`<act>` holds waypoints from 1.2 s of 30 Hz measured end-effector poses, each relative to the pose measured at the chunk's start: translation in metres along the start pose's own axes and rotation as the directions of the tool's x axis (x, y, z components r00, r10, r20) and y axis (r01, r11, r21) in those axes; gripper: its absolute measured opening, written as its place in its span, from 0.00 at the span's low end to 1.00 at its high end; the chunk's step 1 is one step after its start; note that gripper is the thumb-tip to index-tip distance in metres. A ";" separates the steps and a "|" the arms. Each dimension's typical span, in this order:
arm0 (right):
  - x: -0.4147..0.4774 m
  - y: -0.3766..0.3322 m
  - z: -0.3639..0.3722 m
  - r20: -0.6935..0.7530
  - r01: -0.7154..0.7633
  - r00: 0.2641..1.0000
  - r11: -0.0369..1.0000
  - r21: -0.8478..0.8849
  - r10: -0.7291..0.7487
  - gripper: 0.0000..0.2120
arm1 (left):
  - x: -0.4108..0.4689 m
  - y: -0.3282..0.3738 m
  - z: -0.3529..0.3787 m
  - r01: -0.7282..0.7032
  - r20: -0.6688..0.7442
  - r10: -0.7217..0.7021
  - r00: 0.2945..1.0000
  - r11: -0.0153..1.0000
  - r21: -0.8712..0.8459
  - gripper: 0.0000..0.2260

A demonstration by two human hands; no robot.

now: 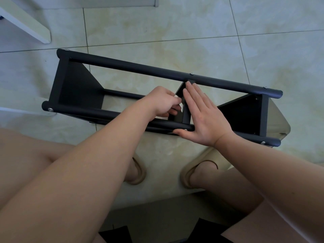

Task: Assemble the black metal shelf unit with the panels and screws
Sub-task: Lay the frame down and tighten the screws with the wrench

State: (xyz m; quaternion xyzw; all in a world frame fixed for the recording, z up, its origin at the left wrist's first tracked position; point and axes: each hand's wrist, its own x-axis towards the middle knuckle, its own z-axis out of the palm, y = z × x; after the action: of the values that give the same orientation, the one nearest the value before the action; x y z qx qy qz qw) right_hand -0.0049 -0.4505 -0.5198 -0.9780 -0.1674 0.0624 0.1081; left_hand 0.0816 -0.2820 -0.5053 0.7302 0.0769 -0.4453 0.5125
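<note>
A black metal shelf unit (157, 69) lies on its side in the middle of the floor, long axis running left to right. It is built of round matte tubes joined by flat, smooth sheet panels. A left end panel (77, 90), a right end panel (242, 114) and a narrow middle panel (179, 92) stand on edge between the far tube and the near one. Small silver screw heads (50, 109) show on the tubes where the panels meet them.

The right hand (205, 118) is flat, with straight fingers laid together against the right face of the middle panel and the thumb stretched along the near tube. The left hand (163, 101) reaches into the frame just left of that panel. Its fingers are curled and pinch a small shiny piece (182, 107) too hidden to identify.

The floor (157, 28) is glossy pale-green marbled tile with thin dark grout lines. A beige sheet with a rounded corner (280, 120) lies under the unit's right end. A white flat board (26, 23) slants across the floor's far left corner. On the near side of the floor, the person's bare legs frame two tan rubber slippers (196, 171).
</note>
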 end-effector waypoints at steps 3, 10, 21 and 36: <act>0.000 0.001 0.000 0.002 0.001 1.000 1.000 -0.002 -0.001 0.52 | 0.001 -0.001 0.005 0.000 0.017 -0.002 1.000 0.995 0.102 0.05; 0.000 0.000 0.000 0.004 -0.001 1.000 1.000 -0.003 0.001 0.52 | 0.000 0.001 0.001 0.043 0.037 -0.043 0.998 0.999 0.010 0.05; 0.000 0.000 0.000 -0.012 0.000 1.000 1.000 -0.002 0.000 0.52 | 0.000 0.001 0.001 0.047 0.043 -0.050 0.998 0.996 0.075 0.05; 0.000 -0.001 -0.001 -0.016 0.003 1.000 1.000 0.004 -0.003 0.52 | -0.004 0.003 -0.001 0.065 0.059 -0.067 0.996 0.997 0.035 0.04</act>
State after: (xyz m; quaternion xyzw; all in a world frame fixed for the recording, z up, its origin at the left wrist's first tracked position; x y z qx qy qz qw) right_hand -0.0054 -0.4502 -0.5185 -0.9779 -0.1680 0.0549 0.1116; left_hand 0.0814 -0.2808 -0.5000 0.7218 0.0782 -0.4850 0.4874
